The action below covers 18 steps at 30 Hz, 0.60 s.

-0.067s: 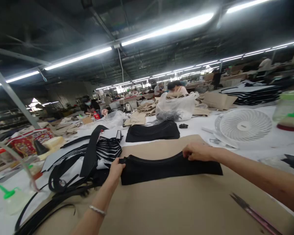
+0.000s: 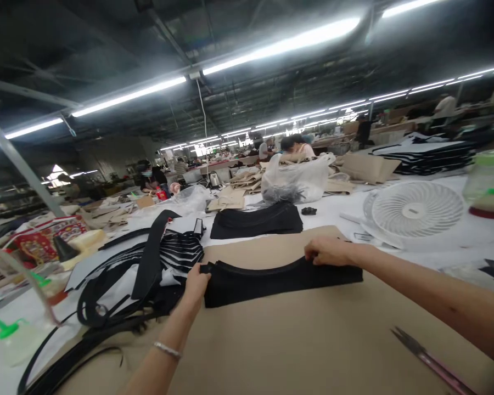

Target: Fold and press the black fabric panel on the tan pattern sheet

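Note:
A black curved fabric piece [image 2: 271, 282] lies across a tan cardboard sheet [image 2: 296, 340] in front of me. My left hand [image 2: 196, 285] is closed on the piece's left end. Farther right, my right hand [image 2: 327, 252] pinches its upper edge, fingers curled down onto the cloth. A thin bracelet sits on my left wrist. Behind the sheet rests another stack of black fabric pieces [image 2: 257, 220].
Black straps and striped cloth [image 2: 156, 263] are heaped at left. Scissors [image 2: 428, 359] lie at lower right. A white fan [image 2: 415, 211] lies flat at right, near a jar and a green-capped bottle [image 2: 492, 197]. A plastic bag [image 2: 296, 178] and seated workers are beyond.
The view has shifted slightly; the black piece looks a little narrower at its right end. Both hands keep their hold.

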Available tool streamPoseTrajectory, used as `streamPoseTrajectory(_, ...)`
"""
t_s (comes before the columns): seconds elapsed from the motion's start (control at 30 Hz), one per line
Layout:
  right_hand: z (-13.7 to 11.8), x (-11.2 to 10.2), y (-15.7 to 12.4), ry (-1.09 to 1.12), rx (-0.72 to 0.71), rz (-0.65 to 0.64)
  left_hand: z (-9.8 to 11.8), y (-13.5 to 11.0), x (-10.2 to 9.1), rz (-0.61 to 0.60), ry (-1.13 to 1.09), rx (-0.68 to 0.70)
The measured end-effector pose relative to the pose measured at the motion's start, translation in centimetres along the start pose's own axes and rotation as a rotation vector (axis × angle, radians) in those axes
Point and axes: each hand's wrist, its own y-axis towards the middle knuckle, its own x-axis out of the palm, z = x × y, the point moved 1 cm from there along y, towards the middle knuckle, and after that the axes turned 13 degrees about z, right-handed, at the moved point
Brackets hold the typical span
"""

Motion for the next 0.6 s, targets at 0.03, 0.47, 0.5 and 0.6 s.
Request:
streamPoseTrajectory(0.03,0.2,0.3,0.7,-0.027,-0.006,0.003,0.0,0.3,0.3,0.031,0.046,0.033)
streamPoseTrajectory(0.47,1.7,4.2,0.8,-0.112,-0.121,0.169,0.9,-5.6,5.8,-0.113,0.472,0.844)
streamPoseTrajectory(0.5,1.9,4.5,0.4,-0.107,-0.130,0.176,0.5,-6.0,6.4,-0.156,0.495,0.879)
streamPoseTrajectory(0.6,2.2,5.0,-0.6,-0.094,-0.157,0.190,-0.6,-6.3,7.5,-0.182,0.563,0.920)
